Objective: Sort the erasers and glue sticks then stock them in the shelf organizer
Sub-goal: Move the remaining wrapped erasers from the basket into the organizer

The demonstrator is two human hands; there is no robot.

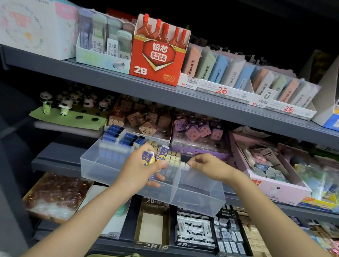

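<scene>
Fingers of the left hand point(140, 165) curl around a small bunch of blue-and-white boxed erasers point(155, 154), held just over the clear shelf organizer point(108, 164) on the middle shelf. Right hand point(206, 165) pinches one small pale eraser point(187, 165) at the organizer's centre divider — the stocking step, by the look of it. Blue erasers point(122, 137) already fill the back left. Next move likely calls for seating that piece in line with the pale row, then drawing another from the left hand's bunch.
</scene>
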